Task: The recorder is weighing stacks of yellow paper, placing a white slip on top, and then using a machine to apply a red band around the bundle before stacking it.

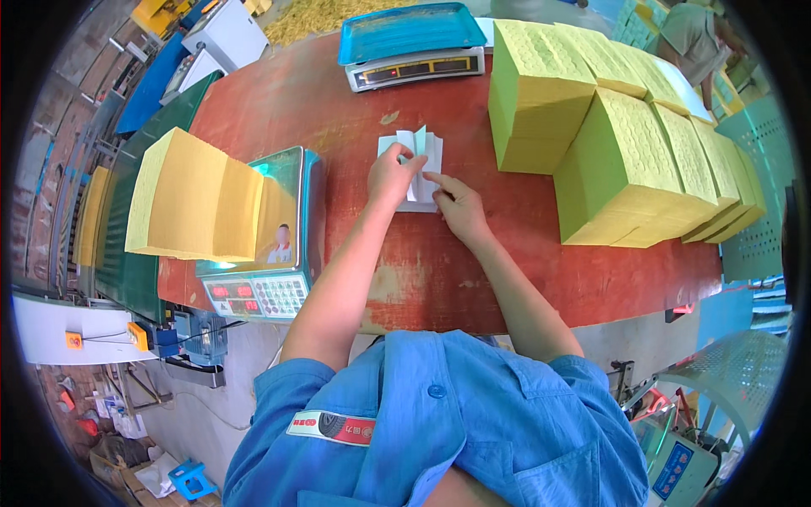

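Red table (473,270), viewed from above. At far right, rows of green paper stacks (625,152), block-shaped, pressed side by side and leaning, with a dotted texture on the top faces. At left, yellow paper stack (198,198), fanned in three blocks, resting on near scale (262,283); red digit display and pale keypad on the scale's front face, a small portrait picture above them. At the far edge of the table, second scale (414,55) with a teal tray on top and a display strip with red digits along its front. Beyond that scale, a heap of loose yellow material. Small orange tags on a white surface at lower left. White-and-red rectangular patch (331,427) sewn on the blue jacket, left chest.

At table centre, white paper bundle (420,165), lying flat, with several leaves lifted upright at its near-left part. Left hand (391,176) placed on the bundle's left edge, fingers (411,162) narrowly pinched on the raised leaves. Right hand (458,205) at the bundle's lower right corner, index finger extended and touching the paper surface, remaining fingers curled; not closed around anything. Bundle positioned directly between both hands, well apart from the green and yellow stacks.
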